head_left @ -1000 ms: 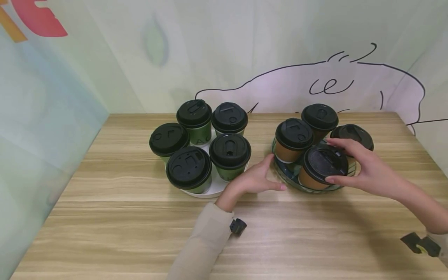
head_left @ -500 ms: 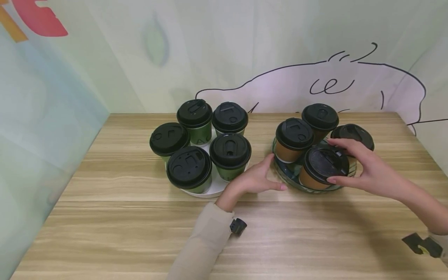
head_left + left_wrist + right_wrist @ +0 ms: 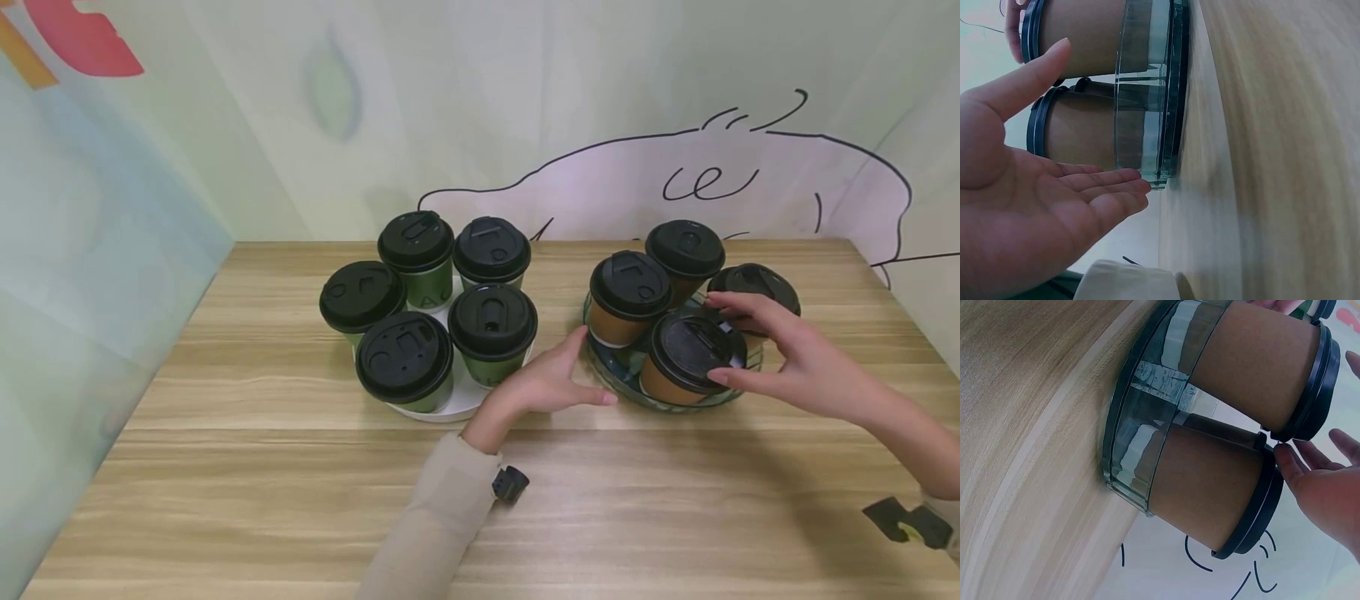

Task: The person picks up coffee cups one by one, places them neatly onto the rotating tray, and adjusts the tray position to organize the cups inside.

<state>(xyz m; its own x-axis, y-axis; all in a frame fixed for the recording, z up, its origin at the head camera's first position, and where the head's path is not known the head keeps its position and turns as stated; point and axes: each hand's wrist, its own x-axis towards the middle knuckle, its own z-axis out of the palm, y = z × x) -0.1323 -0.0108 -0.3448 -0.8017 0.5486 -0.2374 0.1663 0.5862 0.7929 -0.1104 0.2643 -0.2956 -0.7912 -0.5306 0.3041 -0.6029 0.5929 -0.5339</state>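
Note:
On a round glass tray (image 3: 611,379) at the right stand several brown paper coffee cups with black lids. My right hand (image 3: 813,367) hovers over the front brown cup (image 3: 667,382), thumb and fingers spread loosely around the right part of its lid. In the right wrist view, the fingertips (image 3: 1285,453) are close to the lid of the right-hand cup (image 3: 1210,481); I cannot tell if they touch. My left hand (image 3: 551,379) lies beside the tray's left edge with fingers straight and nothing held. The left wrist view shows its fingertips (image 3: 1141,187) at the tray's glass wall.
Left of the tray, a white round tray (image 3: 465,400) carries several green paper cups (image 3: 491,371) with black lids, close to my left wrist. Wooden tabletop (image 3: 300,500) extends in front. A wall with line drawings (image 3: 637,183) rises behind the table.
My right thumb and fingers have eased off the front brown cup's lid, and the hand has shifted slightly right. The cups, the trays and my left hand stay in place.

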